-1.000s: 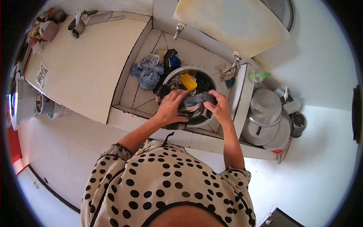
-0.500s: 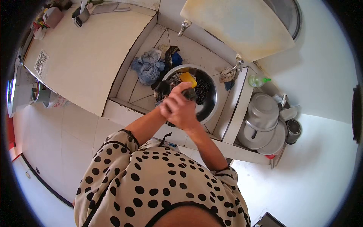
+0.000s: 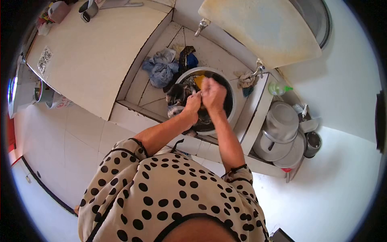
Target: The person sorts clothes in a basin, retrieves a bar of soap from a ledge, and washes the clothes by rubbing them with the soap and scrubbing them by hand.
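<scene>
The hands have just been coming together: a second ago they were spreading the dark cloth [image 3: 177,97] between them, and now the left hand [image 3: 192,108] and the right hand [image 3: 213,96] are meeting over the metal basin [image 3: 233,99]. The left hand is closing narrowly on an edge of the cloth. The right hand is curling into a fist and blurring beside it; whether it is gripping any cloth, I cannot tell. The cloth is now bunching at the basin's left side and drooping over the near rim, so the handling is working on a small part of it rather than its spread width. A yellow block [image 3: 199,79] is lying in the basin, partly hiding behind the right hand.

The basin is standing in a tiled sink [image 3: 209,48], where crumpled blue cloth [image 3: 162,72] is lying to the left. Two taps [image 3: 202,27] are jutting from the wall. A pale worktop [image 3: 96,60] is stretching away leftward, while metal pots [image 3: 281,121] and a green-capped bottle [image 3: 278,88] are sitting on the right.
</scene>
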Demonstrator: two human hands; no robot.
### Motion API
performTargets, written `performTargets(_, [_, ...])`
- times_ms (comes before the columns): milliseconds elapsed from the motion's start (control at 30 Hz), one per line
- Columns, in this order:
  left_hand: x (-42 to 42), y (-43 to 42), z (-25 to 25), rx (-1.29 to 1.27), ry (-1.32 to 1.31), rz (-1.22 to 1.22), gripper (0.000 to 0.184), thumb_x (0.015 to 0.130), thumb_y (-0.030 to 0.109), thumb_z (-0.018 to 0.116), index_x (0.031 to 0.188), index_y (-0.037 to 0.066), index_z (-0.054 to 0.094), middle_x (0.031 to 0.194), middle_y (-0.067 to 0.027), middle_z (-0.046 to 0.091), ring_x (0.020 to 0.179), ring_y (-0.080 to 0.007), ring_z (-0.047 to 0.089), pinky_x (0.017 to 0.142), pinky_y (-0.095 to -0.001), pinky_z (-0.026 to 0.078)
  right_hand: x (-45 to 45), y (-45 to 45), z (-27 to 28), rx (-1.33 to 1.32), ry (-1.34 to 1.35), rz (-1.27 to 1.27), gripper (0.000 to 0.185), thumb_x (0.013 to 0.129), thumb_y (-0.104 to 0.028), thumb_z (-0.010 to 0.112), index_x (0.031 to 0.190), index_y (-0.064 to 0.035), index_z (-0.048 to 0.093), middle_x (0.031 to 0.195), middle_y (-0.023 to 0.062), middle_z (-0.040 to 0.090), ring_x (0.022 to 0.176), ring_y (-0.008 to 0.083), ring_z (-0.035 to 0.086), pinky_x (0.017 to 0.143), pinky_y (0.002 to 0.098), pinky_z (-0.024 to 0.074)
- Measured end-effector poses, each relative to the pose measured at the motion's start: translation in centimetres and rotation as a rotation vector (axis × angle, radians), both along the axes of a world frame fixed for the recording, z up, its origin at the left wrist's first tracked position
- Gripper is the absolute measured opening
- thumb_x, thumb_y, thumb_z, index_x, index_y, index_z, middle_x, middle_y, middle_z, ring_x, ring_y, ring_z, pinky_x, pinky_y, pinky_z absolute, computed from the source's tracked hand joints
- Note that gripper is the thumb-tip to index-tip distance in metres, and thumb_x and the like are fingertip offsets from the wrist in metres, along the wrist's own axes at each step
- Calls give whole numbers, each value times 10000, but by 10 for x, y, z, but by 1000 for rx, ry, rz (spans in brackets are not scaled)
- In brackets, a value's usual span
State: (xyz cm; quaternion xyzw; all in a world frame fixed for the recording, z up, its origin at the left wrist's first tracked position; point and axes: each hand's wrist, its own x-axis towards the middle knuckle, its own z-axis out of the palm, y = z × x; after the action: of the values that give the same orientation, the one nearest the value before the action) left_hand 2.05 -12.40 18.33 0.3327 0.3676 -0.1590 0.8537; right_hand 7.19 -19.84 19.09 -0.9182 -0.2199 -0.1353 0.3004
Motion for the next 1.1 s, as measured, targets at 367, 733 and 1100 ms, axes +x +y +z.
performTargets(367, [7,6,-48,-152,-219,13,270,921,286,504,975,58,637,879,-69,611,836,-161,569,738,-306,453,-12,3,-1,125,99,-83,260,869,-281,599,734,-61,568,680,167,595,613,366,599,543,391,472])
performTargets(733, [21,28,9,956,-715,-309,396,947,437,449,969,76,610,860,-104,575,942,-258,501,841,-384,362,-50,-4,7,1175,977,-196,548,858,-388,647,1254,-33,518,1122,78,600,1041,213,570,919,343,436])
performTargets(1100, [-4,0,-10,78,-694,-434,704,837,397,687,1332,-22,412,1234,-124,540,1170,-170,472,1000,-312,372,-7,-49,37,1369,586,-428,304,800,-150,716,1043,-35,574,963,71,618,850,182,605,744,312,503])
